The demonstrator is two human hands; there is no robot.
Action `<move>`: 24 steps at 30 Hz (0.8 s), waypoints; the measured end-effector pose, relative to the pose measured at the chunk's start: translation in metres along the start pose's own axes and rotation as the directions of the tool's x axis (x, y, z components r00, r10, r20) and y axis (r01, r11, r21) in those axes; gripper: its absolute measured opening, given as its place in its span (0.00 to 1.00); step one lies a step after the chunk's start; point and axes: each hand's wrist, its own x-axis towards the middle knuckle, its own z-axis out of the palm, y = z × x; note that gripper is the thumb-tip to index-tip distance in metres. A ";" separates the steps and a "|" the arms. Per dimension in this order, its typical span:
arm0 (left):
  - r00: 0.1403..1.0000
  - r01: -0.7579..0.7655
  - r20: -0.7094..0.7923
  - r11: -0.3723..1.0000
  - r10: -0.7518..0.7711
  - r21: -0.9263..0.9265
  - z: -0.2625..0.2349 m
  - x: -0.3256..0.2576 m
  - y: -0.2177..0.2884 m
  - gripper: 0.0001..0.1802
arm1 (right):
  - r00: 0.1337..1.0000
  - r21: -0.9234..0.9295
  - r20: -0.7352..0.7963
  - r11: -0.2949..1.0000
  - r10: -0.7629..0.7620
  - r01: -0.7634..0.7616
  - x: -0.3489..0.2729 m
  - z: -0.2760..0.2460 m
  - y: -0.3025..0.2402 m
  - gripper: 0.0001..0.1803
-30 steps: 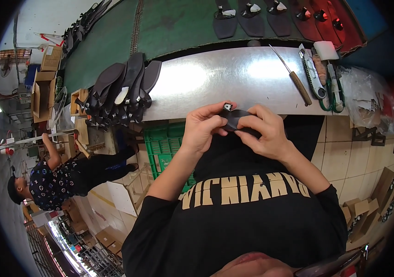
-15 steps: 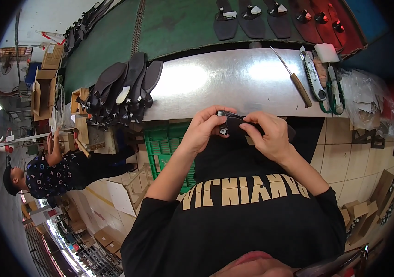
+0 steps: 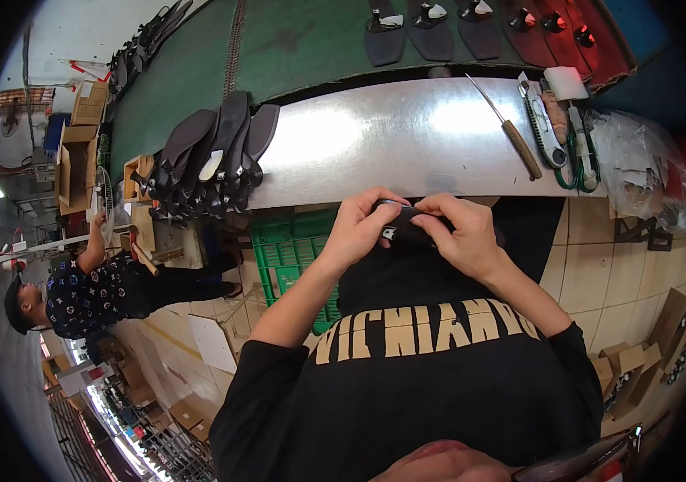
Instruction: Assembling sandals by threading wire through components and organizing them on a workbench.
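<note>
Right now both hands are pinched tight on one dark shoe piece point(image 3: 412, 232), held just off the near edge of the metal table point(image 3: 359, 149), above the person's dark-clad lap. The left hand point(image 3: 361, 227) grips its left end between thumb and fingers, and a small pale patch point(image 3: 389, 233) shows just below that thumb. The right hand point(image 3: 465, 233) nips the upper edge with thumb and fingertips close together, near the left one; the piece's outline is hard to tell against the black clothing. On the left part of the table a heap of dark sandals point(image 3: 218, 157) lies, some soles up. Toward the right lie an awl point(image 3: 521, 149) with a wooden handle, a box cutter point(image 3: 546, 132) and green-handled scissors point(image 3: 574, 161), with a white block point(image 3: 566, 83) by their far end and a clear plastic bag point(image 3: 640, 165) beside them. Beyond the table, more sandals point(image 3: 431, 38) sit in a row on a green belt point(image 3: 303, 52). Below the table's left half stands a green crate point(image 3: 266, 241). Farther left, a co-worker point(image 3: 90, 293) in a patterned shirt stands with one arm raised near a fan point(image 3: 105, 197).
</note>
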 end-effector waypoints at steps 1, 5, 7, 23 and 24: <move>1.000 0.001 0.001 1.000 -0.001 0.000 0.000 -0.001 0.001 0.11 | 1.000 0.000 -0.001 1.000 0.002 -0.002 0.000 -0.001 0.000 0.07; 0.998 -0.031 0.055 0.999 0.030 0.022 -0.003 -0.006 0.005 0.10 | 0.951 0.218 0.215 0.939 0.222 -0.268 0.005 -0.009 0.001 0.07; 0.995 -0.048 0.085 0.999 0.048 0.001 -0.005 -0.006 0.003 0.09 | 0.914 0.279 0.297 0.890 0.276 -0.359 0.013 -0.015 0.005 0.06; 0.932 -0.115 -0.273 0.519 -0.239 -0.847 -0.062 0.009 -0.032 0.17 | 0.947 -0.719 -0.218 0.695 -0.236 0.008 0.055 -0.052 0.085 0.15; 0.932 -0.138 -0.285 0.507 -0.225 -0.851 -0.064 0.016 -0.043 0.16 | 0.954 -0.710 -0.217 0.704 -0.208 -0.008 0.055 -0.052 0.085 0.14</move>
